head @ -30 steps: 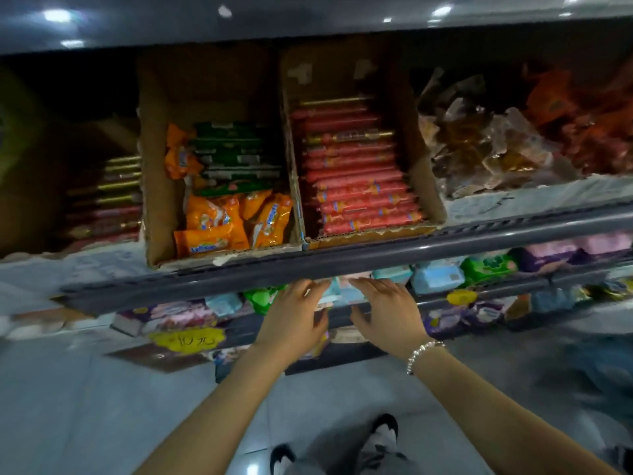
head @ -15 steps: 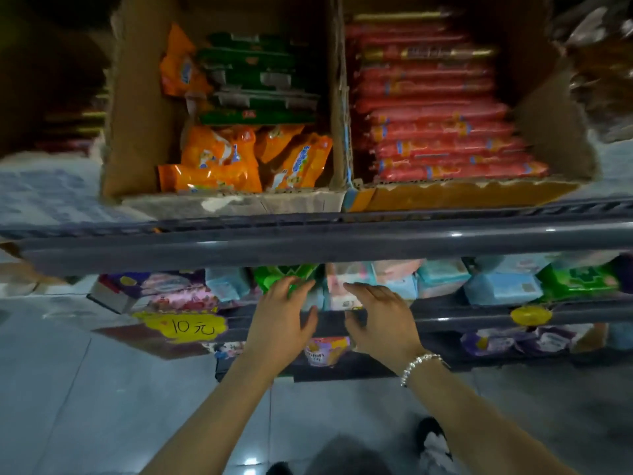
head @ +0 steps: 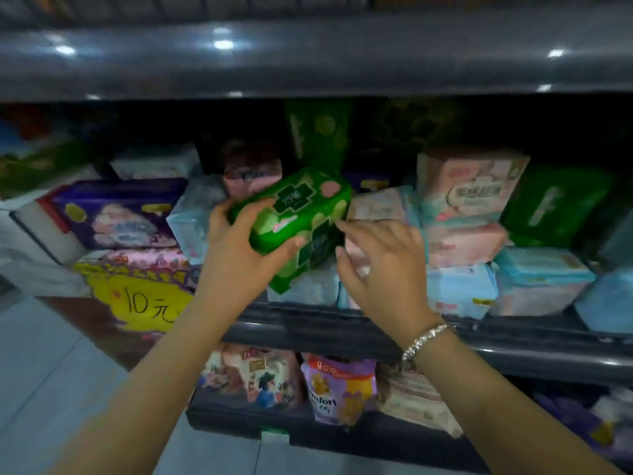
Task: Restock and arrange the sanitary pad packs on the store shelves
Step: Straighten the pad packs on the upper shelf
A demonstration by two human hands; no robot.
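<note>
Left hand [head: 236, 248] grips a green sanitary pad pack [head: 294, 221], thumb curled over its near lower edge, fingers wrapped round its left end; pack tilted, held just above the front of the middle shelf [head: 308, 323]. Right hand [head: 383, 265] spread, fingers loose, holding nothing; fingertips close to the pack's right edge, contact unclear through the motion blur. Silver bead bracelet [head: 426, 339] on the right wrist. Behind and right of the held pack: stacked pink packs [head: 469, 186] over pale blue packs [head: 544, 279], and another green pack [head: 555, 204] standing further right. Left: a purple pack [head: 116, 214], and below it a yellow price sign [head: 144, 303] handwritten "10元". Lower shelf carries a purple-and-orange pack [head: 337, 389].
</note>
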